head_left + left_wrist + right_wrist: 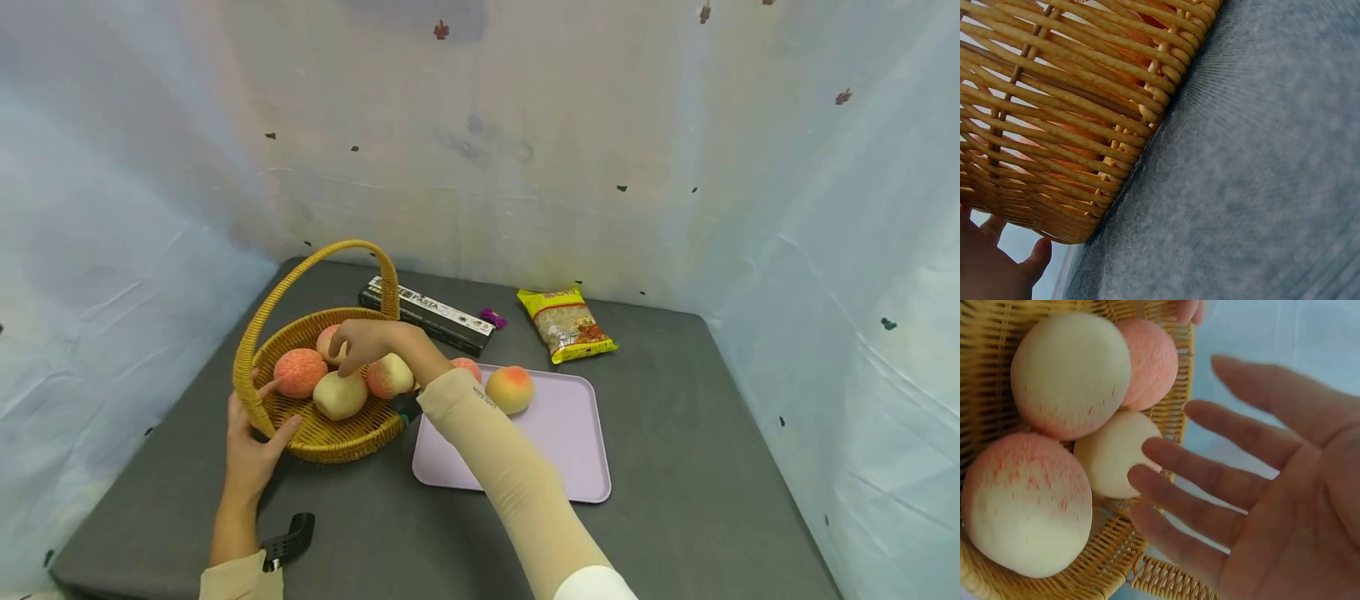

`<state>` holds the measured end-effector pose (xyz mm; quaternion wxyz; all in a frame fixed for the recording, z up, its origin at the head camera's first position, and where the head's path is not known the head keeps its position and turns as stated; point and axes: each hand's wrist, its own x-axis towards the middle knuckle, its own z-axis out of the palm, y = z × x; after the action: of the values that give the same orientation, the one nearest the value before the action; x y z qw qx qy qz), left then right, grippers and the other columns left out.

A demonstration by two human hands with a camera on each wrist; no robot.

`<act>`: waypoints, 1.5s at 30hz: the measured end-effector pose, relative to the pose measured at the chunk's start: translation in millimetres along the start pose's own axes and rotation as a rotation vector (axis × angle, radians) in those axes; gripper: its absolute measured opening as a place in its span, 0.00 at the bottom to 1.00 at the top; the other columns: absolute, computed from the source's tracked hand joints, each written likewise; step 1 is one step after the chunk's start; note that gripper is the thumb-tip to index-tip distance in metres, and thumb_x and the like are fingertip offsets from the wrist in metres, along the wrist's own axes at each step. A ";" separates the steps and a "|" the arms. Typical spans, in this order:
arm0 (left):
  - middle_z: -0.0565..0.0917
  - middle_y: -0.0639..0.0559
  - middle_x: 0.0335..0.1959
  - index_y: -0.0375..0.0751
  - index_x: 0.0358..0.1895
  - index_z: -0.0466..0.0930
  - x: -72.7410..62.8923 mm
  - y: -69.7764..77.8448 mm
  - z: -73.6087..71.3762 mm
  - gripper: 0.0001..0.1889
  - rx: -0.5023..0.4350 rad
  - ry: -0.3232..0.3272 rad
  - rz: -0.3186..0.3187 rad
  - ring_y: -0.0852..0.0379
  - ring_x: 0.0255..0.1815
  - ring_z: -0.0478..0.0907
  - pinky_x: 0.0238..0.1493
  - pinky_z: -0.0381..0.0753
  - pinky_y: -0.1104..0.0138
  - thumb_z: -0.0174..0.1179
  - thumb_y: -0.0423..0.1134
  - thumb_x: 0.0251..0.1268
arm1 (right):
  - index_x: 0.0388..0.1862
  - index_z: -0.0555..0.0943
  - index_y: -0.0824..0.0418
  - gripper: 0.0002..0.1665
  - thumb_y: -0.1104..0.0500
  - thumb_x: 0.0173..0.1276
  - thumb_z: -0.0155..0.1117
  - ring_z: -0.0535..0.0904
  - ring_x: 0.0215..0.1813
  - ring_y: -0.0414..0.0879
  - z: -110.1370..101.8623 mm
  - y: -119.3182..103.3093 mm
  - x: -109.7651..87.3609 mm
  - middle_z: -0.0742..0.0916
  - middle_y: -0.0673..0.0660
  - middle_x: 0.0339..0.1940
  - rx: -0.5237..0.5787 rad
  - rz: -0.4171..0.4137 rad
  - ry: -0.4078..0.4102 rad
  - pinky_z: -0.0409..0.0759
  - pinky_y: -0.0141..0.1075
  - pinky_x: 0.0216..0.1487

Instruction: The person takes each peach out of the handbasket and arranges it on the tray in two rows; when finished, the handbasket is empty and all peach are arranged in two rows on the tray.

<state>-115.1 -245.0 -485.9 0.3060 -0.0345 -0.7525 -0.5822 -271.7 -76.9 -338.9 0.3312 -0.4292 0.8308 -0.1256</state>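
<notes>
A wicker basket (341,452) with a tall arched handle stands at the left, with several peaches inside. My left hand (251,450) grips its near-left rim beside the handle's foot; the thumb and fingertips also show at the rim in the left wrist view. Above the peaches hovers my right hand (1254,481), fingers spread and nothing held. Its fingertips overlap a pale peach (1116,453) at the far side. Also in the basket are a pink peach (300,372), a pale peach (340,395) and a red-blushed peach (390,377).
Right of the basket lies a lilac tray (566,450) with two peaches, one a yellow-orange peach (510,390), partly under my right forearm. Behind are a black pasta box (435,315), a small purple-wrapped item (492,317) and a yellow food bag (566,325). Curtains enclose the dark table (675,467).
</notes>
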 end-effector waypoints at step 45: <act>0.55 0.30 0.75 0.22 0.63 0.72 -2.3 0.4 -2.4 0.30 0.022 -0.012 -0.003 0.39 0.76 0.50 0.66 0.51 0.67 0.64 0.16 0.51 | 0.46 0.86 0.54 0.11 0.60 0.72 0.57 0.82 0.40 0.42 52.5 -5.2 21.5 0.88 0.51 0.41 -0.420 0.398 0.294 0.77 0.41 0.42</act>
<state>-112.0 -246.3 -486.4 0.3007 -0.0334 -0.7609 -0.5740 -242.7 -93.1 -385.2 0.1298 -0.2947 0.9451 0.0551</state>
